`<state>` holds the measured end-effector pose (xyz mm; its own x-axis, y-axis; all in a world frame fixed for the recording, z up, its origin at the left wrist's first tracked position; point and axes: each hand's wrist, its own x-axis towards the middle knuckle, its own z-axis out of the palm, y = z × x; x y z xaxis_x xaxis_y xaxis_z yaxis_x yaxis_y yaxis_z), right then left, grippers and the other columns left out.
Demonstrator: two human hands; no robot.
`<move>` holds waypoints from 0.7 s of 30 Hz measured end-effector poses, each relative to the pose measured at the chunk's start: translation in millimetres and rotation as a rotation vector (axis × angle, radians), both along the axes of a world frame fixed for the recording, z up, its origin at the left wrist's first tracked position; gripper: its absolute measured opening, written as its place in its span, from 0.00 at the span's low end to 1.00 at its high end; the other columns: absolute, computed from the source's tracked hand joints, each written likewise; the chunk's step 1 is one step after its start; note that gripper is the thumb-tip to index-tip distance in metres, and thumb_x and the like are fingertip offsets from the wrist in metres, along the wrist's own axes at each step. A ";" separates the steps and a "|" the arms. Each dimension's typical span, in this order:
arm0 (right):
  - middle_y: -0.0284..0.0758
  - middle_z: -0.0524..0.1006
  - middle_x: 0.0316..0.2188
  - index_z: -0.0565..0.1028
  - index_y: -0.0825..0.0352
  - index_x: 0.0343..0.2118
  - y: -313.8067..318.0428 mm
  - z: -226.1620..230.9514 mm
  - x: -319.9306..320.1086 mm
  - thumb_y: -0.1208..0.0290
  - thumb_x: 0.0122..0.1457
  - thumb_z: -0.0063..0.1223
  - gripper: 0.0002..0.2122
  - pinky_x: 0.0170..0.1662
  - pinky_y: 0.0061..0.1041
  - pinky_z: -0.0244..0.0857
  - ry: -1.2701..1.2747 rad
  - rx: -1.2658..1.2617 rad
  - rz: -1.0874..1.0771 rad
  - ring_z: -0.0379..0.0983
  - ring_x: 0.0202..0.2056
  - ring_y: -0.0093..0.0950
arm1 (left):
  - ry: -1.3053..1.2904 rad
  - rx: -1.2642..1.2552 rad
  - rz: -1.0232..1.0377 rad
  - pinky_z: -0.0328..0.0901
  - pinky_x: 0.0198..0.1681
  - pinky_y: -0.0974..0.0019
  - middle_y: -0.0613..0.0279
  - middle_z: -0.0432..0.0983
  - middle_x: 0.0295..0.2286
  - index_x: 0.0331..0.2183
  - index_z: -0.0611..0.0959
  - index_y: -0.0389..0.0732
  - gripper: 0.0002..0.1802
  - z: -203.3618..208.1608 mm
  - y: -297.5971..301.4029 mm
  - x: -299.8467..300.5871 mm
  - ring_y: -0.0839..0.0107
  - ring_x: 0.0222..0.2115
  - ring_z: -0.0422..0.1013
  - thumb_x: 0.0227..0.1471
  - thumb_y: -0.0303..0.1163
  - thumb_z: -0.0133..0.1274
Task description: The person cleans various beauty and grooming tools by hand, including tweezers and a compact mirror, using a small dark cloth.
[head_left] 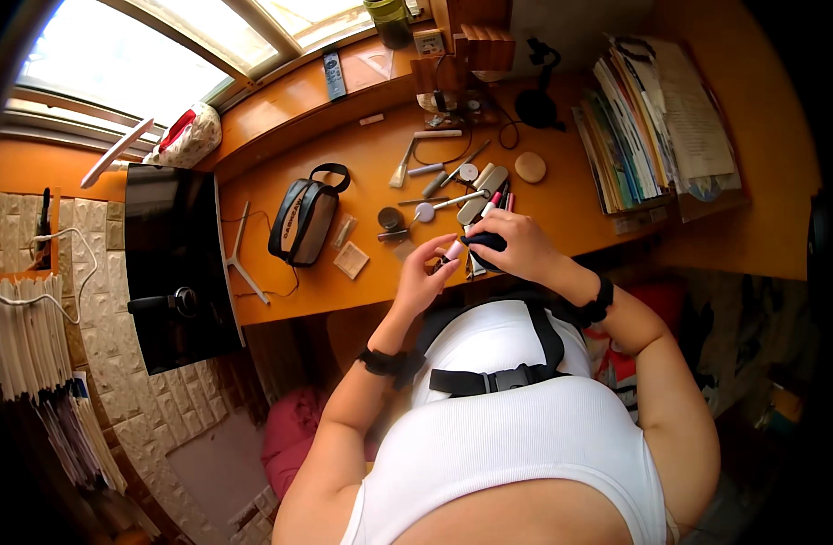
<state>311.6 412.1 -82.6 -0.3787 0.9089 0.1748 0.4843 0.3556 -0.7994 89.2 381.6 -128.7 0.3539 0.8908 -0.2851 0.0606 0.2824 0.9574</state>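
Over the near edge of the desk, both my hands work close together. The fingers of my left hand (424,274) are closed around a small pink tube (454,250), its lower end dark. Just to its right, my right hand (520,243) pinches a small black object (485,241) whose kind I cannot make out, its tip close to the tube. Under and beyond the right hand lie several slim cosmetics, among them a pink-ended tube (492,202). A round dark jar (390,218) and a square compact (350,261) sit left of my hands.
A black zip pouch (307,218) stands on the desk at left, near a white stand (239,254). Farther back lie a flat brush (401,171) and a round beige sponge (530,167). Stacked papers (657,127) fill the right; a black monitor (176,263) stands at far left.
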 end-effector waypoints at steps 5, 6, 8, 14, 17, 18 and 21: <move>0.36 0.78 0.34 0.80 0.64 0.35 1.9 1.6 -5.9 0.68 0.54 0.62 0.08 0.39 0.33 0.72 -0.027 -0.008 0.030 0.77 0.36 0.38 | -0.026 -0.168 0.062 0.62 0.25 0.77 0.70 0.65 0.30 0.57 0.73 0.43 0.22 -15.7 3.8 -3.6 0.81 0.27 0.67 0.61 0.29 0.51; 0.36 0.78 0.34 0.80 0.64 0.35 2.3 1.7 -6.4 0.68 0.54 0.62 0.08 0.39 0.33 0.72 -0.030 -0.005 0.025 0.77 0.36 0.38 | -0.209 -0.300 0.088 0.61 0.25 0.77 0.69 0.66 0.31 0.57 0.72 0.43 0.23 -14.4 4.6 -7.5 0.80 0.26 0.67 0.61 0.28 0.51; 0.36 0.78 0.33 0.80 0.64 0.35 3.0 1.5 -6.0 0.68 0.54 0.62 0.08 0.39 0.33 0.72 -0.035 -0.002 0.024 0.77 0.36 0.38 | -0.396 -0.430 0.117 0.61 0.24 0.78 0.67 0.66 0.33 0.57 0.71 0.44 0.23 -5.9 4.1 -5.4 0.79 0.26 0.68 0.61 0.28 0.51; 0.36 0.78 0.34 0.80 0.62 0.36 3.5 0.2 -7.0 0.68 0.53 0.62 0.08 0.39 0.32 0.72 -0.049 -0.009 0.028 0.77 0.36 0.37 | -0.383 -0.320 0.162 0.54 0.18 0.76 0.66 0.67 0.38 0.53 0.69 0.47 0.18 -6.7 3.2 -6.3 0.79 0.20 0.61 0.64 0.36 0.49; 0.36 0.78 0.34 0.80 0.61 0.36 6.9 -2.8 -14.0 0.67 0.53 0.61 0.08 0.38 0.33 0.72 -0.065 0.020 0.033 0.77 0.35 0.38 | -0.475 -0.431 0.190 0.52 0.17 0.75 0.67 0.68 0.36 0.53 0.69 0.47 0.25 -7.2 5.0 -1.1 0.79 0.19 0.60 0.66 0.54 0.39; 0.35 0.78 0.34 0.80 0.60 0.36 9.6 -8.5 -18.5 0.67 0.52 0.62 0.09 0.37 0.33 0.72 -0.048 0.034 0.021 0.77 0.34 0.38 | -0.476 -0.432 0.187 0.52 0.17 0.75 0.67 0.68 0.36 0.53 0.69 0.47 0.25 -6.2 7.3 2.1 0.79 0.19 0.60 0.66 0.54 0.39; 0.34 0.77 0.35 0.80 0.59 0.36 -1.2 -17.2 -34.1 0.66 0.51 0.63 0.10 0.35 0.33 0.73 -0.109 0.118 0.104 0.78 0.33 0.37 | -0.283 -0.385 0.126 0.50 0.17 0.75 0.69 0.69 0.30 0.54 0.71 0.46 0.45 -1.7 17.3 13.7 0.79 0.18 0.60 0.58 0.73 0.21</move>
<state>277.5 411.0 -99.8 -0.4922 0.8395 0.2302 0.5218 0.4962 -0.6939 103.0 399.0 -130.4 0.3616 0.7801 -0.5106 -0.2438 0.6077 0.7558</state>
